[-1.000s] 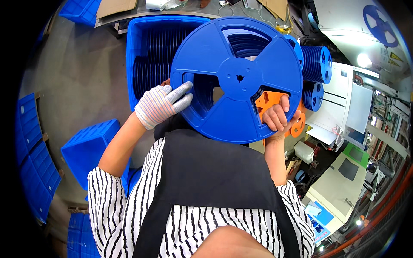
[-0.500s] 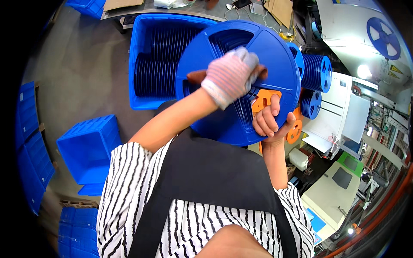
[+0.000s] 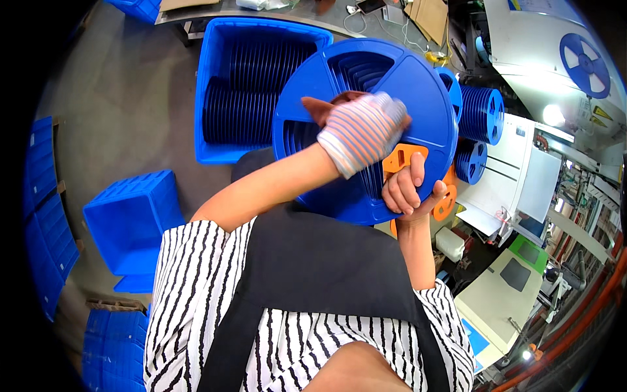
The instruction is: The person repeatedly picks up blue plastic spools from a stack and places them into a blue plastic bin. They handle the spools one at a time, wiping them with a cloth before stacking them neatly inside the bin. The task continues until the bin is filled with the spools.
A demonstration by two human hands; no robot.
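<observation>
A large blue spoked reel (image 3: 421, 88), with more reel discs showing through its windows, stands tilted in front of my chest. My left hand (image 3: 364, 134), in a striped glove, lies across its middle, smeared by motion. What looks like a brown rag (image 3: 317, 109) pokes out from that hand on both sides; its fingers seem closed over it. My bare right hand (image 3: 413, 189) grips the reel at its lower right, fingers curled at a window and thumb by the rim. Beside those fingers an orange flat piece with holes (image 3: 397, 159) shows in the window.
Behind the reel at left, a blue crate (image 3: 204, 98) holds rows of dark blue discs (image 3: 238, 117). Another blue crate (image 3: 130, 222) sits on the floor. Further blue reels (image 3: 482, 114) stand at right near a white machine (image 3: 509, 153). A table (image 3: 307, 16) runs along the back.
My left hand has slid slightly right and down across the reel with the brown rag. The right hand keeps its grip, and the reel has shifted a little downward.
</observation>
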